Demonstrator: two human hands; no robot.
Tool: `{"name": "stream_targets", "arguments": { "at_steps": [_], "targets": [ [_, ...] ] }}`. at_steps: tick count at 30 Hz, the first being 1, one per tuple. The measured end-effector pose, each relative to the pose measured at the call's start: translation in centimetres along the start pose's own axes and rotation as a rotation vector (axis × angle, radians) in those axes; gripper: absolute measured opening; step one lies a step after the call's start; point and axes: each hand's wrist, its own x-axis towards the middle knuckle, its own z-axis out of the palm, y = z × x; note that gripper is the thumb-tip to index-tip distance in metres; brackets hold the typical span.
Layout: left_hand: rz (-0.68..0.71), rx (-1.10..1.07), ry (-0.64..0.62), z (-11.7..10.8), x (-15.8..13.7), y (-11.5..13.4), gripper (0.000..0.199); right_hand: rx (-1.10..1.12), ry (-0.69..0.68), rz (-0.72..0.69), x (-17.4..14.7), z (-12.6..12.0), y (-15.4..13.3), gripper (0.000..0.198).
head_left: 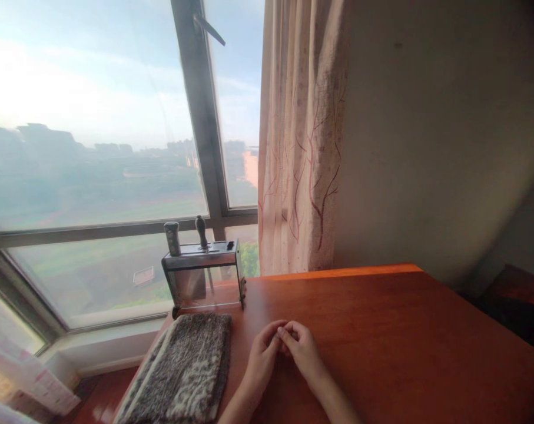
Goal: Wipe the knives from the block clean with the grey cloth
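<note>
My left hand [261, 356] and right hand [302, 352] rest fingertips together, holding nothing, on glossy wooden table [403, 330]; fuzzy folded towel [185, 368], clear knife block [204, 277] by window [94, 147].

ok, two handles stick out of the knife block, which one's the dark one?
The right handle, slim, dark and rounded, standing in the knife block. The left handle is thicker, grey and blunt-topped. Both hands rest on the table, away from them.

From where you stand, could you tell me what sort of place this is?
Probably a room at home, high up: a wooden table by a large window over distant buildings, a patterned curtain, and a knife block.
</note>
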Motion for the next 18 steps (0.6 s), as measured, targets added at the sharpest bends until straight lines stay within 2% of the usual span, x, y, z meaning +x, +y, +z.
{"name": "stream_targets", "arguments": {
  "at_steps": [18],
  "targets": [
    [0.012,0.019,0.003,0.06,0.09,-0.08,0.029,0.036,0.015,0.036,0.1,0.0,-0.01,0.046]
  ]
}}
